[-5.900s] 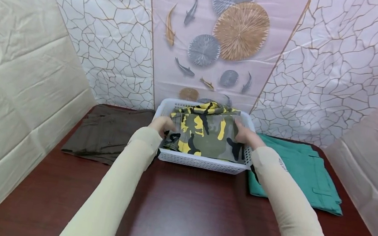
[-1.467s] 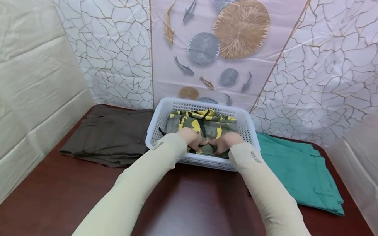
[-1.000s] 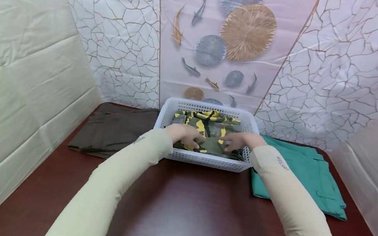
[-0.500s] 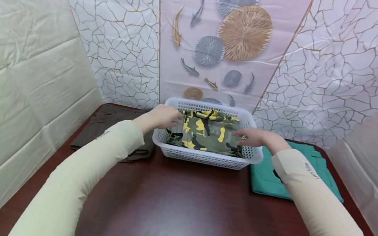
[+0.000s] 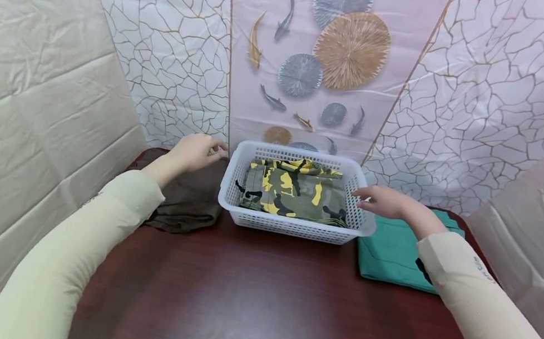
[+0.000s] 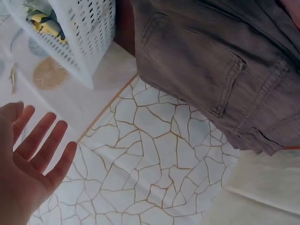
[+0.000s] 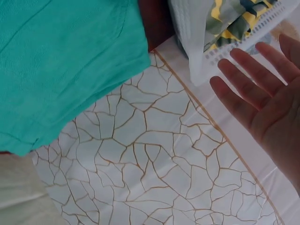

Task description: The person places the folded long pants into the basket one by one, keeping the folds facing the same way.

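Note:
A folded camouflage garment (image 5: 294, 191) in yellow, green and black lies flat inside a white plastic basket (image 5: 295, 227) at the back of the table. My left hand (image 5: 197, 151) hovers over the folded dark brown trousers (image 5: 187, 204), just left of the basket, with fingers relaxed and nothing in them. On the other side my right hand (image 5: 384, 201) is above the basket's right rim, its fingers loosely extended and holding nothing. Folded green trousers (image 5: 393, 253) lie right of the basket, partly covered by my right arm. Both wrist views show spread fingers.
A dark red table (image 5: 257, 296) carries everything. Behind the basket hangs a patterned backdrop (image 5: 330, 103) with fish and round motifs. Beige cloth walls, the left one (image 5: 30, 125) and the right one (image 5: 538, 222), close in the sides.
Both hands worked on the camouflage garment in the basket, then let go and moved apart, left hand leftward and right hand rightward. The garment now lies flatter and fully within the basket.

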{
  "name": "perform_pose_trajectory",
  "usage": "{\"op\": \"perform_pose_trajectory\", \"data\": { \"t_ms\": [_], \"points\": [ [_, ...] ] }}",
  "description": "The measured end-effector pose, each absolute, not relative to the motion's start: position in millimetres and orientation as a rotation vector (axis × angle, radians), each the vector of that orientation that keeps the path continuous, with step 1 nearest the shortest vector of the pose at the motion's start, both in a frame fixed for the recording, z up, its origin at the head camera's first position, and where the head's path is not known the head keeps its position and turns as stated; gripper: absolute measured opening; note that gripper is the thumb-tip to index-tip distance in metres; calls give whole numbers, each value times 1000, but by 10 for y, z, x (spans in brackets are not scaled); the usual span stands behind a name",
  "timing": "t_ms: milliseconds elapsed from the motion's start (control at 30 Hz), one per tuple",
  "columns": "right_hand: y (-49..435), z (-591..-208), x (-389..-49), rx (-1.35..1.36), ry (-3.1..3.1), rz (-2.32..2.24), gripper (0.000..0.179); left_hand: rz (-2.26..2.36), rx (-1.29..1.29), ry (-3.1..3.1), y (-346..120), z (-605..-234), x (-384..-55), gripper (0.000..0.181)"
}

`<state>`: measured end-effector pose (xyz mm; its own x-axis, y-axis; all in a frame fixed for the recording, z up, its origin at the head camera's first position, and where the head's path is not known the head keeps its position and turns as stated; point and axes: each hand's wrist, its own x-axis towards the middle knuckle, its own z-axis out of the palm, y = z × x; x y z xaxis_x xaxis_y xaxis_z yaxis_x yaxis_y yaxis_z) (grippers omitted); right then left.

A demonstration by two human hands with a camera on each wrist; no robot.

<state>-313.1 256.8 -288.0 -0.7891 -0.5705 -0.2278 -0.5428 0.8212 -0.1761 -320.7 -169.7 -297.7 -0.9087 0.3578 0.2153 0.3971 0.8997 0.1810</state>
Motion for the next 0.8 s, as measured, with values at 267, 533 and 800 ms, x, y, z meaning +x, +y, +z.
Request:
{"op": "perform_pose_trajectory", "data": {
  "t_ms": [267,533,800],
  "points": [
    [2762,-3045,-2956,-826,2904,-228,42,-266,-390,-2902,-1900,-3369,-3138,34],
    [2838,-3361,-2838,-682,2989,-513,41,-471,-127,-3007,-2022,-3795,-3184,56],
    [2648,-3661,-2949,-426,3116,-562,54,-529,55,-3457,-2028,-4059,-3174,75]
  ]
}}
